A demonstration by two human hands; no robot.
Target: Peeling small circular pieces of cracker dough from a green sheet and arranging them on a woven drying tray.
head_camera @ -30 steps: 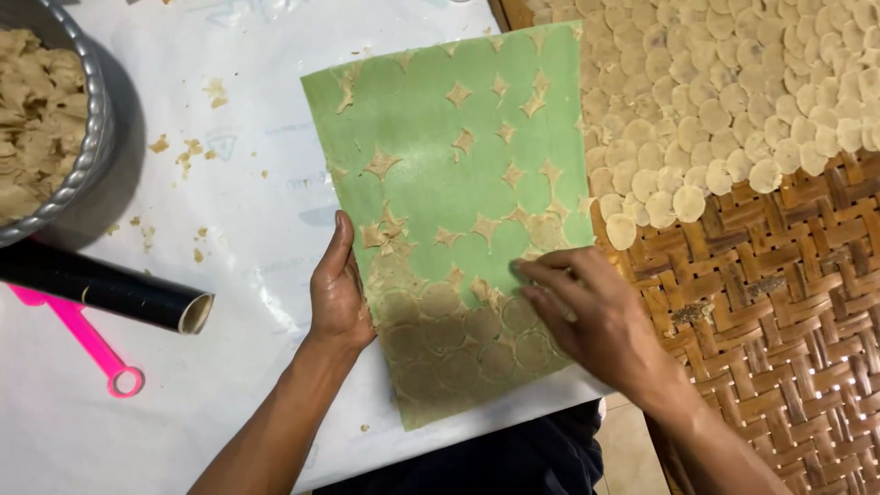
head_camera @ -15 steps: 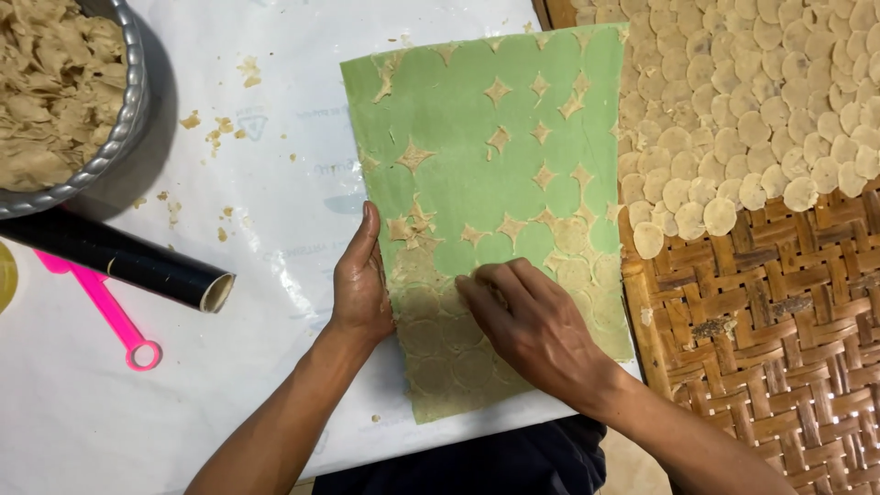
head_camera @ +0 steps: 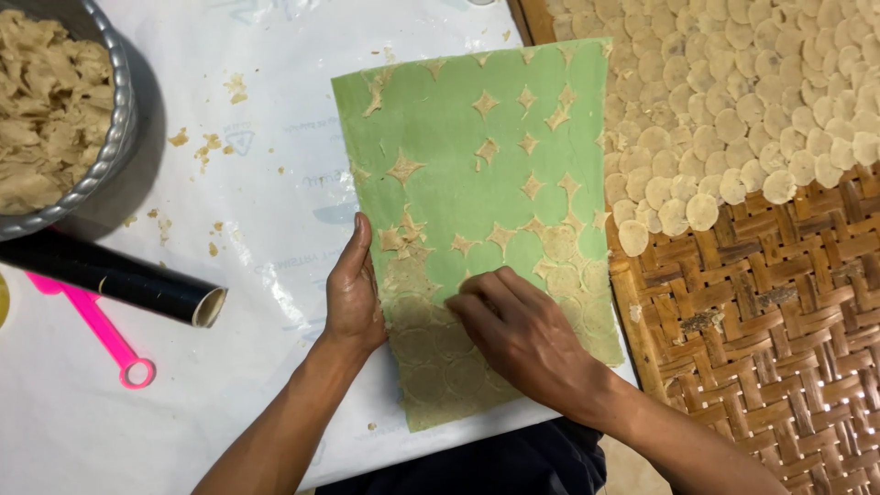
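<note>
on green mat (head_camera: 458, 165), thin scored dough (head_camera: 440, 362) under both hands

A: The green sheet (head_camera: 458, 156) looks matt and smooth, with thin, soft beige dough (head_camera: 440, 357) on it.

B: The tray (head_camera: 779, 348) is rough woven bamboo; the bowl (head_camera: 110, 156) is shiny metal, the tube (head_camera: 110, 275) glossy black.
</note>
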